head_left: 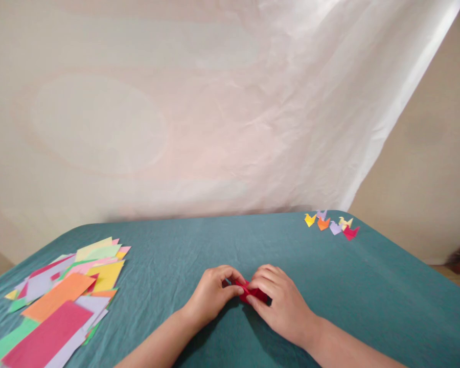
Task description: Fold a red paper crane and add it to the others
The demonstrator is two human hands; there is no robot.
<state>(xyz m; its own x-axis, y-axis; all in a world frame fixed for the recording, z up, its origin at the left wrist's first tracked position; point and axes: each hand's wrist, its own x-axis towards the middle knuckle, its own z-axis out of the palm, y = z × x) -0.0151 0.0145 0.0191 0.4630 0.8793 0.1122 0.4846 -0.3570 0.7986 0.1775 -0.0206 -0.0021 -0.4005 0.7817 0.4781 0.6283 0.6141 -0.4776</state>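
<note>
A small folded piece of red paper (252, 293) lies on the teal tablecloth (329, 286) near the front middle. My left hand (212, 295) pinches its left end with curled fingers. My right hand (279, 301) presses and grips its right side, fingers bent over it. Most of the red paper is hidden between the two hands.
A loose pile of coloured paper sheets (61, 299) lies at the left of the table. Several small folded paper figures (331, 224) sit at the far right corner. A cream cloth backdrop (214, 112) hangs behind the table.
</note>
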